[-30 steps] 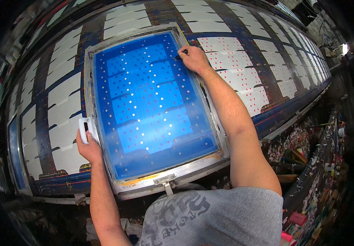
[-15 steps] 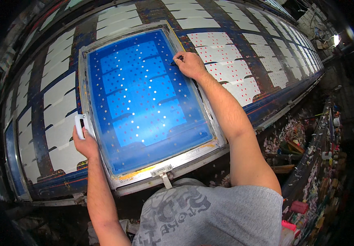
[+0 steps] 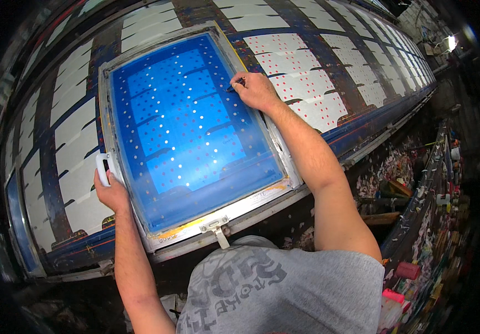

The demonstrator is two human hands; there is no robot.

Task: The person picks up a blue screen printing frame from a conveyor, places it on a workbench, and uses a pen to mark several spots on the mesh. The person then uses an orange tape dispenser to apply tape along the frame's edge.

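A framed printing screen (image 3: 187, 214) with blue mesh lies before me, with rows of white and dark dots showing on it. My right hand (image 3: 255, 91) is closed around a dark marker (image 3: 236, 85) at the screen's right border. The marker's tip points at the mesh, beside a column of small dots; contact cannot be made out. At the frame's left side, my left hand (image 3: 112, 192) has its fingers around a white loop-shaped thing (image 3: 99, 168) with a dark slot. Whether this loop is fixed to the frame I cannot tell.
Pale cut pieces lie in rows on the long table; those to the right carry red dots (image 3: 298, 72). Another blue screen (image 3: 18, 211) stands at far left. A metal clamp (image 3: 215, 225) sits on the near frame edge. Scraps and a red cylinder (image 3: 408, 270) lie at lower right.
The whole view has shifted slightly, the screen now sitting a little further left and up. My right hand with the marker has come a short way nearer along the screen's right border.
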